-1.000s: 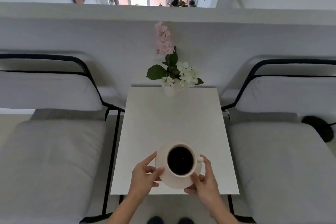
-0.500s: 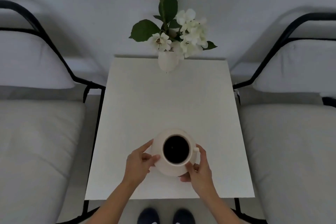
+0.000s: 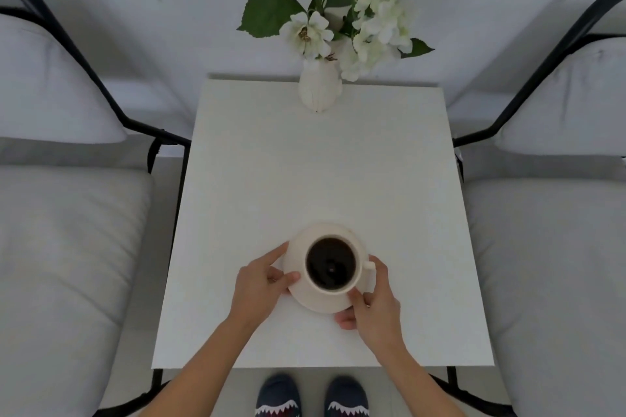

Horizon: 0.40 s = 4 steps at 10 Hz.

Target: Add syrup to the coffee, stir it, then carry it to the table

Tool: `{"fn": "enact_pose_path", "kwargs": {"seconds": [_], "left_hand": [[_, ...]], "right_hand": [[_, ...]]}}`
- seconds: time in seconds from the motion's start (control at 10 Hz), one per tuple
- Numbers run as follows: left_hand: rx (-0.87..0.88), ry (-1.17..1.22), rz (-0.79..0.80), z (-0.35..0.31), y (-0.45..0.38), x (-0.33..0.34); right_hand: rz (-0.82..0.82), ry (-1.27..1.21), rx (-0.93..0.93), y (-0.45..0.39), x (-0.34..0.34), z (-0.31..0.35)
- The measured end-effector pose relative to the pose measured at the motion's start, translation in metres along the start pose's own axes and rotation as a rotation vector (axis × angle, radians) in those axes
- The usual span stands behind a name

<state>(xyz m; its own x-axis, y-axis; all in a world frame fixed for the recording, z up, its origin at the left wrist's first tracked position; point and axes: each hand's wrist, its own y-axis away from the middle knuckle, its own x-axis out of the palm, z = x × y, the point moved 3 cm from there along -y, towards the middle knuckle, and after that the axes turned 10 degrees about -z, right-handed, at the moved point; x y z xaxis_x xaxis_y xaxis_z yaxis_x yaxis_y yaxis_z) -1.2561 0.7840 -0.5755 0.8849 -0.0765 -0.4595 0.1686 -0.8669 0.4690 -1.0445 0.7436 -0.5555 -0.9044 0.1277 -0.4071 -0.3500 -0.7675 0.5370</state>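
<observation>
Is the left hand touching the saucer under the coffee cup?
Touching. The head view shows the left hand with its thumb on the saucer rim and a finger along its edge, no gap visible.

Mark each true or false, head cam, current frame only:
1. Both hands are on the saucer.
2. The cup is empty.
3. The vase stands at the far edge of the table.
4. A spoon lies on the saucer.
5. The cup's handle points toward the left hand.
1. True. The left hand and the right hand each grip the rim of the saucer.
2. False. The cup is full of dark coffee.
3. True. The vase with its white flowers stands at the far edge of the table.
4. False. No spoon shows on the saucer.
5. False. The handle points toward the right hand.
</observation>
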Motion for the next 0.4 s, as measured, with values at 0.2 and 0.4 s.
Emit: {"fn": "enact_pose_path", "kwargs": {"seconds": [0.2, 0.4], "left_hand": [[0.032, -0.076, -0.015, -0.003, 0.001, -0.001], [0.117, -0.225, -0.106, -0.005, 0.009, -0.006]], "right_hand": [[0.018, 0.054, 0.011, -0.002, -0.002, 0.003], [0.127, 0.262, 0.045, -0.004, -0.023, 0.017]]}}
